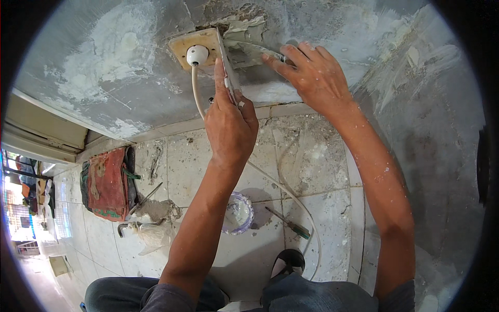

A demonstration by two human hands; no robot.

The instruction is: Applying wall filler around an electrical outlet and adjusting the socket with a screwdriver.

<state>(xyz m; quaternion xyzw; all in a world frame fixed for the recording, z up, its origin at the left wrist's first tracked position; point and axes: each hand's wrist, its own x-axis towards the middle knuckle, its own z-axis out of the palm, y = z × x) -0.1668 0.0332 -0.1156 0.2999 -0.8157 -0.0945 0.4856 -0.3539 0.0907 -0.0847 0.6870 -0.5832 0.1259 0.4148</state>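
My left hand grips the scraper against the wall patch; my right hand lies open, flat beside it. A slip could gouge wet filler or nick the cable.

The left hand covers the lower part of the thin white flat tool it grips, so its handle cannot be seen; the white cable passes behind that hand; the right hand hides the wet grey plaster patch beneath its palm; the black shoe is partly hidden by a knee; the small tools beside the red cloth bag are perhaps a hammer, too blurred to tell.
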